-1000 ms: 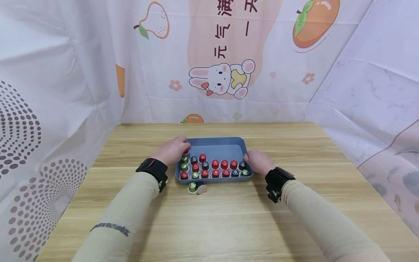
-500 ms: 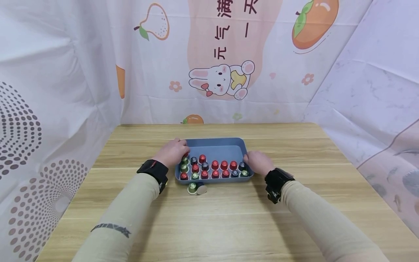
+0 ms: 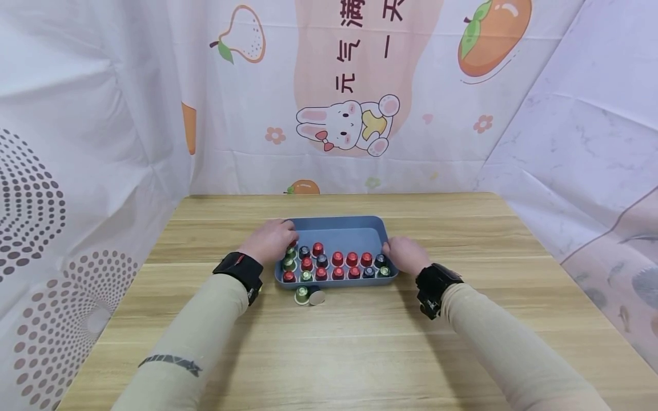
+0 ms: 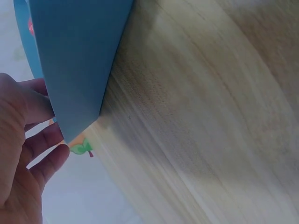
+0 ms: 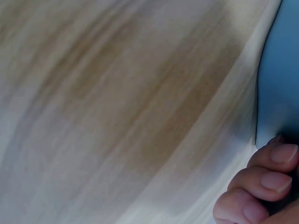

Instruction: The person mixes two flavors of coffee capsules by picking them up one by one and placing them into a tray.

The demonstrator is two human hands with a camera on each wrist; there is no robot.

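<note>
In the head view a blue-grey tray [image 3: 336, 236] holds red, green and dark coffee capsules along its near side. My left hand [image 3: 269, 241] reaches over the tray's left edge, thumb and finger pinching a red coffee capsule [image 3: 293, 244] that is mostly hidden beneath them. In the left wrist view, some fingers [image 4: 50, 164] stay outside the tray wall while others pass behind it. My right hand [image 3: 406, 254] grips the tray's right rim, with curled fingers [image 5: 275, 181] against the outer wall in the right wrist view.
Just in front of the tray, a green capsule [image 3: 301, 295] stands beside a dark one [image 3: 316, 296] lying on its side, pale lid showing. All of it rests on a wooden table [image 3: 354, 354]. A printed curtain [image 3: 432, 131] hangs behind the far edge.
My left hand has shifted slightly toward me along the tray's left side, and the red capsule under it has moved nearer the green ones. The right hand and tray stay put.
</note>
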